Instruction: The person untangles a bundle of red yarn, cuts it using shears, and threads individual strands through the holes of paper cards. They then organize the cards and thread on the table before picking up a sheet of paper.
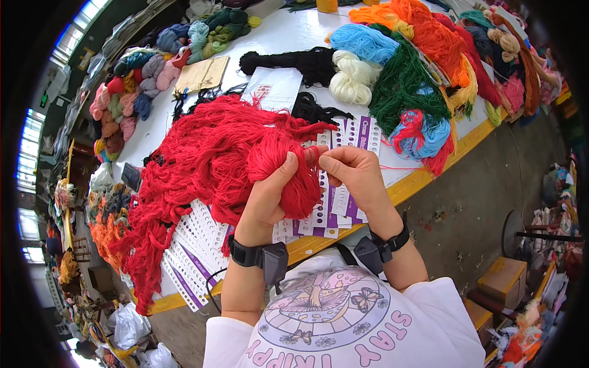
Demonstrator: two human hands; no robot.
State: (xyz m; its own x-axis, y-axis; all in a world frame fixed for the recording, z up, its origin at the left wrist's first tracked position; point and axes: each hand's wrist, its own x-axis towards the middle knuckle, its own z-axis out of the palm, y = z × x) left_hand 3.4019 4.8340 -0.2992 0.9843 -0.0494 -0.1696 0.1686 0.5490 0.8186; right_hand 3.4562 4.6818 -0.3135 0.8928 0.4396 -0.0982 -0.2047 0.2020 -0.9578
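Workshop: white table (288, 38) with yellow edge (405, 191), cardboard boxes (502, 281) on floor side. Red yarn heap (196, 156) spread across near-left tabletop, partly over white punched cards (195, 245). Left hand (270, 193) grasps rounded red bundle (276, 156) at heap's right end. Right hand (359, 175): thumb and forefinger pinched together beside bundle; cannot tell whether strand caught between. Dark green yarn (399, 86), cream skein (354, 76) beyond.

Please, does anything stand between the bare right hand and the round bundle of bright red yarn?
Only fingertips of the bare left hand seem to, at the right edge of the bright red yarn bundle, close to the bare right hand. Nothing else visible blocks it.
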